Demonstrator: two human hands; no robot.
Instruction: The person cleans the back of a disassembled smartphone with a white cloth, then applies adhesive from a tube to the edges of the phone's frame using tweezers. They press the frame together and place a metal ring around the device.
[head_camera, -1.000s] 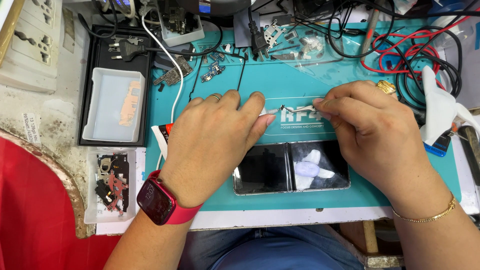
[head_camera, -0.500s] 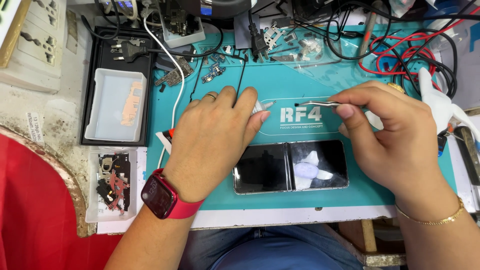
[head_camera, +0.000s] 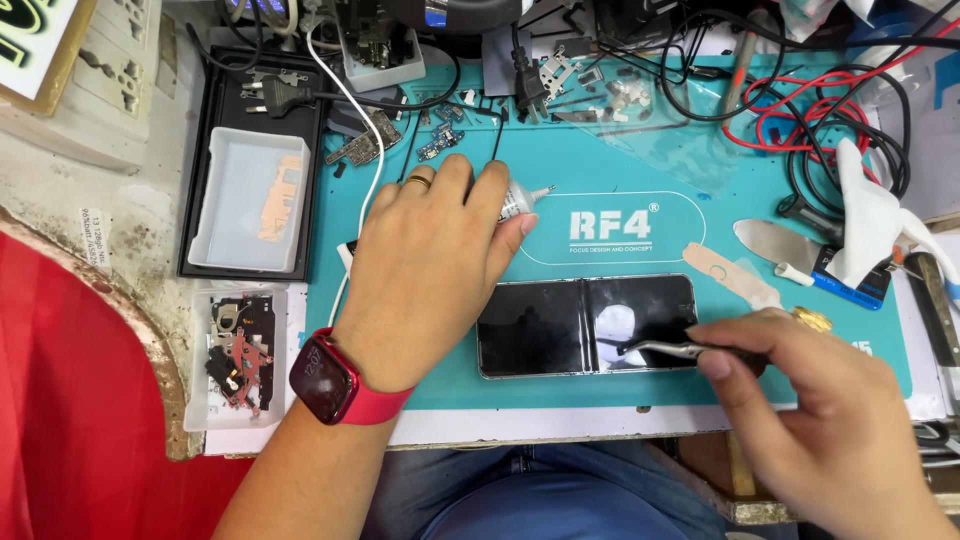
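Observation:
My left hand (head_camera: 430, 270), with a red watch on the wrist and a ring, holds a small glue tube (head_camera: 522, 203) with its nozzle pointing right over the teal work mat (head_camera: 620, 160). An opened folding phone (head_camera: 588, 325) lies flat, screen up, at the mat's front. My right hand (head_camera: 800, 400) grips metal tweezers (head_camera: 665, 349), and their tips rest over the phone's right half.
A black tray holding a clear plastic box (head_camera: 250, 200) sits to the left, and a small tray of phone parts (head_camera: 238, 352) lies below it. Cables (head_camera: 800, 110), small parts and a power plug (head_camera: 275, 95) crowd the back. A metal spudger (head_camera: 775, 243) and white cloth (head_camera: 865, 215) lie right.
My right hand has come down from the mat's middle toward the front, bringing the tweezers onto the phone's right half. My left hand has stayed put with the glue tube.

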